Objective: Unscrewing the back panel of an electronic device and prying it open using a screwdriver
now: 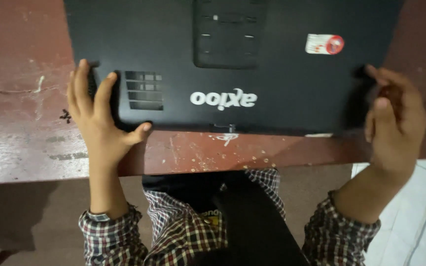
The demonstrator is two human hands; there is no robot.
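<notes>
Hands at either end of a black laptop (252, 64) lying upside down on a worn reddish-brown table (20, 143). The laptop sits straight ahead of the person, its long axis running left to right across the view, its near edge close to the table's front edge. Left hand (97, 116) grips the near left corner — fingers spread flat over the underside beside a block of vent slots (144, 90), thumb hooked along the front edge. Right hand (395, 120) curls around the right edge, fingers bent and partly blurred, so how firmly it grips cannot be told. Both hands look about equally close to the machine, one at each short side.

The underside is matte black plastic — a rectangular recessed panel (229, 32) at the upper centre, a small red and white sticker (325, 44) toward the right, pale lettering near the front edge. Checked shirt sleeves (107, 234) show at the bottom of the view.
</notes>
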